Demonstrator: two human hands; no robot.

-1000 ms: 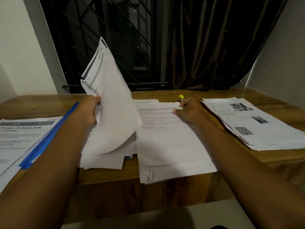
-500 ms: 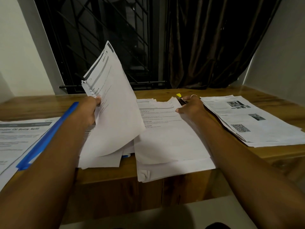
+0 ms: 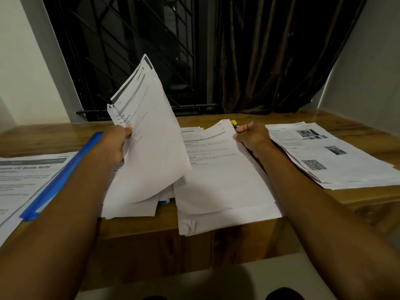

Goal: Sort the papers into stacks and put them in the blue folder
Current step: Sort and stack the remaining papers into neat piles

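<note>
The left hand [image 3: 116, 146] grips a bundle of sheets [image 3: 149, 137] by its left edge and holds it up off the counter [image 3: 216, 120], tilted, with its lower end curling down onto a loose pile [image 3: 132, 206]. The blue folder [image 3: 62, 176] shows as a blue strip just left of that forearm, lying over the right edge of a printed left stack [image 3: 23, 180]. The right hand [image 3: 253, 137] has its fingers curled and pinches the raised far-right corner of the middle stack [image 3: 223, 180], which overhangs the counter's near edge. A yellow-capped pen [image 3: 233, 122] sits just beside those fingers. A right stack [image 3: 337, 161] with photos and a QR code lies near the right forearm
</note>
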